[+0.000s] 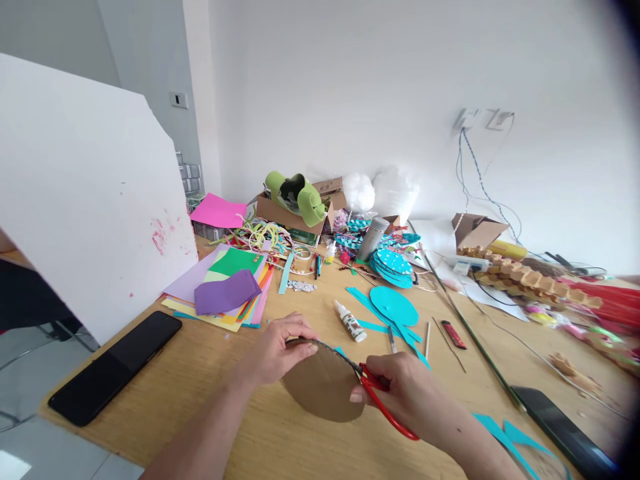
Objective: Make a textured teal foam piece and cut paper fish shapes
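My left hand [287, 347] pinches the upper edge of a brown cardboard disc [325, 380], which is tilted above the table. Red-handled scissors [393, 410] are in my right hand [400, 387], their blades at the disc's right edge. A thin dark rim and a bit of turquoise show along the disc's far edge. Just beyond the disc lies a white glue bottle [351, 322]. Behind my right hand are a turquoise paper circle [394, 305] and turquoise strips [367, 303], with a pen [392, 340] among them.
A black phone [117, 363] lies at the left, beside coloured paper sheets [227, 293]. A white board [90, 193] stands along the left edge. At the right are a long green stick [465, 320], a red cutter [454, 335] and another phone [560, 427]. Craft supplies line the wall.
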The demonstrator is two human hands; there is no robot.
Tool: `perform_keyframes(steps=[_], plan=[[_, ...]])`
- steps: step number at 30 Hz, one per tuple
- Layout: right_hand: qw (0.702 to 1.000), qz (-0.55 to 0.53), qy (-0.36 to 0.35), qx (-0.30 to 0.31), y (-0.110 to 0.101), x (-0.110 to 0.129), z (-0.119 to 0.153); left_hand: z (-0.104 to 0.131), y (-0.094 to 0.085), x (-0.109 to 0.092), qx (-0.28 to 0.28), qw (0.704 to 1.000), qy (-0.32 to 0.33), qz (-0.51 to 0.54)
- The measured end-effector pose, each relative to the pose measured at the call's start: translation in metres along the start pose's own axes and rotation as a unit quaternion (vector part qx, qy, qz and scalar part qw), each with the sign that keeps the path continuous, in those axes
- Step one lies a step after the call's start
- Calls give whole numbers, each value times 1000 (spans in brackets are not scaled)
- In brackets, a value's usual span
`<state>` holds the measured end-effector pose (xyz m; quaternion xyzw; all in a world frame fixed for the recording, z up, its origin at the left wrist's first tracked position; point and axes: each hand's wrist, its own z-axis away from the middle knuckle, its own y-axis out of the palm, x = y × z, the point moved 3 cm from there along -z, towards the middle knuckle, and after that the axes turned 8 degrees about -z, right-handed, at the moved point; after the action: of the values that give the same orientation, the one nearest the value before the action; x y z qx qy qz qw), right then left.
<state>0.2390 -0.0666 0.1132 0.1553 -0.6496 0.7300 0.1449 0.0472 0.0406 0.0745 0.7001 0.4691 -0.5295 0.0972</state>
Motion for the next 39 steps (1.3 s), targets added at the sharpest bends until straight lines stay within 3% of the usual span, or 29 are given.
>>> perform_keyframes(steps=[8,18,26,39], plan=[[999,17,-29,-3,-5,6,0,0,3,-1,7,1000,8,-2],[999,-17,-27,-40,4,1,0,0,0,-1,4,1000,10,-11],[999,12,-40,-28,-3,15,6,0,0,-5,13,1000,14,-10],[998,13,-61,6,-4,10,2,0,1,-7,23,1000,15,-12]])
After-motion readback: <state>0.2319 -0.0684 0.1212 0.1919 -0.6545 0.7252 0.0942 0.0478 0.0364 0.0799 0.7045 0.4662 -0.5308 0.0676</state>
